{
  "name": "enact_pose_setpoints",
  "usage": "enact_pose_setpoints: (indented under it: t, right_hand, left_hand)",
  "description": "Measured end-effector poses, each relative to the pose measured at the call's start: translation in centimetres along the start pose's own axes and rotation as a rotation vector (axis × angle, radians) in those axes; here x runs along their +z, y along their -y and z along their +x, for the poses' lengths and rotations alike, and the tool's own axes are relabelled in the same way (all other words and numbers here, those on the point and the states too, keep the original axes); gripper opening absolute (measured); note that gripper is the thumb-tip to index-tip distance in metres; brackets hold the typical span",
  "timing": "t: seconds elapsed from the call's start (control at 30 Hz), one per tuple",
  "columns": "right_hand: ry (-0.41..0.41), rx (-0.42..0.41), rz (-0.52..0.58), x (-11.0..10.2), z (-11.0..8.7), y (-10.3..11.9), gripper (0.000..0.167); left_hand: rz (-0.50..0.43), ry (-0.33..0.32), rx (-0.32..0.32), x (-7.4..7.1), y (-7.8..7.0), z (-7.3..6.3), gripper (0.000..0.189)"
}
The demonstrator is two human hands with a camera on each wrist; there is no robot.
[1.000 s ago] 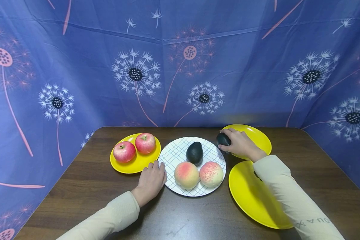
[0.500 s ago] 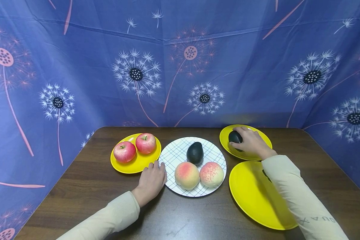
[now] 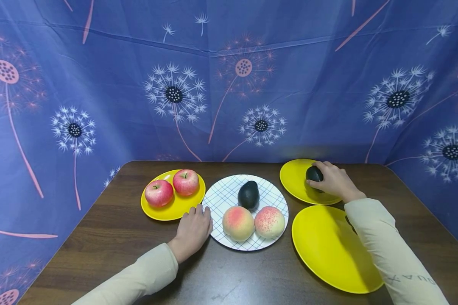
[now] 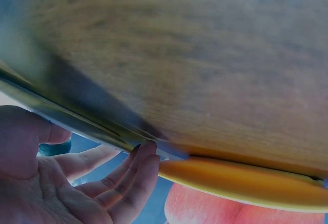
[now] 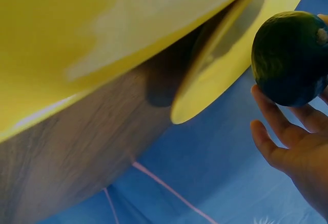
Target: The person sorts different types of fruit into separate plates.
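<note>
My right hand (image 3: 333, 180) grips a dark avocado (image 3: 314, 178) over the small yellow plate (image 3: 293, 180) at the back right. Seen from the right wrist, the dark green avocado (image 5: 287, 60) sits against the fingers, with the yellow plate (image 5: 205, 93) beyond. My left hand (image 3: 192, 228) rests at the left rim of the white checked plate (image 3: 217, 203), and its fingertips (image 4: 148, 147) touch that rim in the left wrist view. On the white plate lie another avocado (image 3: 248, 195) and two peaches, one smooth (image 3: 238, 224) and one speckled (image 3: 269, 222).
A yellow plate (image 3: 171, 212) at the left bears two red apples, one in front (image 3: 158, 193) and one behind (image 3: 185, 182). A larger yellow plate (image 3: 316, 245) lies at the front right, partly under the right sleeve (image 3: 385, 241). Patterned blue cloth (image 3: 229, 106) hangs behind the wooden table (image 3: 99, 245).
My right hand has carried the avocado rightward, from beside the white plate to over the back right yellow plate. My left hand has stayed at the white plate's rim.
</note>
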State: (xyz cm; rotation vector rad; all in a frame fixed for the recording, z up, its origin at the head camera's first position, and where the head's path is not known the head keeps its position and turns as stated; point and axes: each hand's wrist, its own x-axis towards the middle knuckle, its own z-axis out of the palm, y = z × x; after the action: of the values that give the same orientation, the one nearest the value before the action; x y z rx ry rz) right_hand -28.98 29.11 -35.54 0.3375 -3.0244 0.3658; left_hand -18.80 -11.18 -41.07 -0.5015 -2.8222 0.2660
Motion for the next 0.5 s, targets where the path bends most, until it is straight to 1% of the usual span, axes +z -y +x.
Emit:
enact_pose_setpoints:
  t: [0.2, 0.33, 0.5]
  right_hand:
    - [0.026, 0.039, 0.006, 0.0, -0.1, -1.0, 0.073]
    - [0.027, 0.042, -0.002, 0.0, -0.1, -1.6, 0.073]
    - [0.024, 0.039, -0.011, 0.0, -0.1, -2.0, 0.073]
  left_hand:
    - [-0.001, 0.001, 0.0, 0.0, 0.0, 0.0, 0.04]
    - [-0.002, 0.003, -0.002, -0.1, -0.1, 0.0, 0.04]
    - [-0.009, 0.026, -0.005, -0.1, 0.0, 0.1, 0.041]
